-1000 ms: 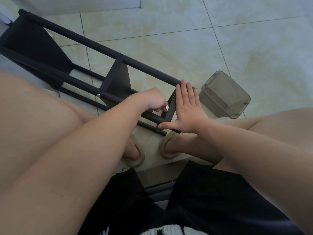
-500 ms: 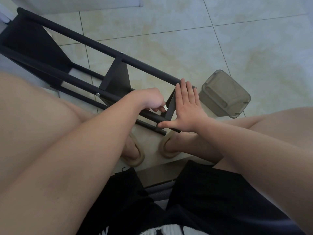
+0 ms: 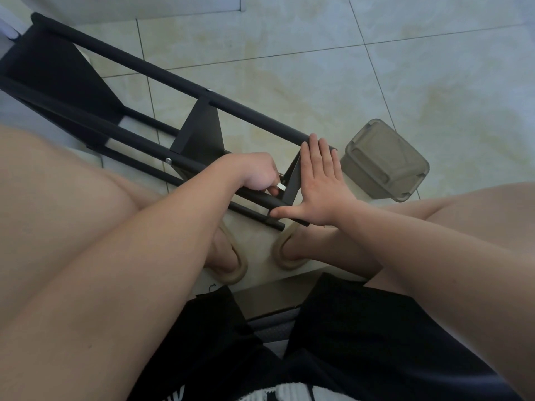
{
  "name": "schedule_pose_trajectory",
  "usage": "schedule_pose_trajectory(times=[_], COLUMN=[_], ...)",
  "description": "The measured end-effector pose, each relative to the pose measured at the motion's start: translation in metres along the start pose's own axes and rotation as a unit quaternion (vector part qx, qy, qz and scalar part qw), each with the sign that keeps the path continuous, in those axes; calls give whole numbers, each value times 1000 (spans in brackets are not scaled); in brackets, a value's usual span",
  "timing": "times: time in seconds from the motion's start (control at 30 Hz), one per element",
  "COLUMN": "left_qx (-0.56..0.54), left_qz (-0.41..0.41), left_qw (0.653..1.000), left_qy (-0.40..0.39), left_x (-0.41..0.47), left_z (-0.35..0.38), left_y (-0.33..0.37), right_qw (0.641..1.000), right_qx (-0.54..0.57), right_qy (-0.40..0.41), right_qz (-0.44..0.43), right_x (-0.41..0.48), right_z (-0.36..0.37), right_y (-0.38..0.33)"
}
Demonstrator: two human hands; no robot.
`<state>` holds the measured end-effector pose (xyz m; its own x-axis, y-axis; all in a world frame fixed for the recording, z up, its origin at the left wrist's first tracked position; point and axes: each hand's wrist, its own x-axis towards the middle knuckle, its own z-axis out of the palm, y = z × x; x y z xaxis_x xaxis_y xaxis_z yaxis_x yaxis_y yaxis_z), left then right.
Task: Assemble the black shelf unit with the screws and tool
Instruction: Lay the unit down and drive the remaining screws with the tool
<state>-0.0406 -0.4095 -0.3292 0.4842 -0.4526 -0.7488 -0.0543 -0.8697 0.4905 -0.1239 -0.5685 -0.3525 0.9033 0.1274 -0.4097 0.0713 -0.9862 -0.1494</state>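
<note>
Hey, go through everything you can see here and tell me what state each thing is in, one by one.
Black shelf unit: lying on its side on the tiled floor.
Left hand: fingers curled round a small silver tool.
Tool: gripped, its tip at the end panel.
Right hand: flat, fingers straight, pressing the end panel.
Plastic box: lid on, on the floor.
Slippers: on the feet.

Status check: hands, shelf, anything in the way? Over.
Left hand grips silver tool at near end of shelf unit. Right hand flat against end panel. Grey container close beside.
</note>
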Motion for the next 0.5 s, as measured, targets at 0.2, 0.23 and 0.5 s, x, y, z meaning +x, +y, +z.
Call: schedule_pose_trajectory(times=[0.2, 0.23, 0.5], left_qx=[14, 15, 83], left_qz=[10, 11, 11], left_qw=[1000, 1000, 996], left_qy=[-10, -10, -25], left_x=[-3, -4, -6], left_z=[-1, -1, -1], left_y=[0, 0, 3], right_qw=[1000, 1000, 1000], right_qx=[0, 0, 6], right_qy=[-1, -1, 1], right_qz=[1, 1, -1], right_x=[0, 0, 0], right_z=[-1, -1, 1], right_y=[0, 0, 1])
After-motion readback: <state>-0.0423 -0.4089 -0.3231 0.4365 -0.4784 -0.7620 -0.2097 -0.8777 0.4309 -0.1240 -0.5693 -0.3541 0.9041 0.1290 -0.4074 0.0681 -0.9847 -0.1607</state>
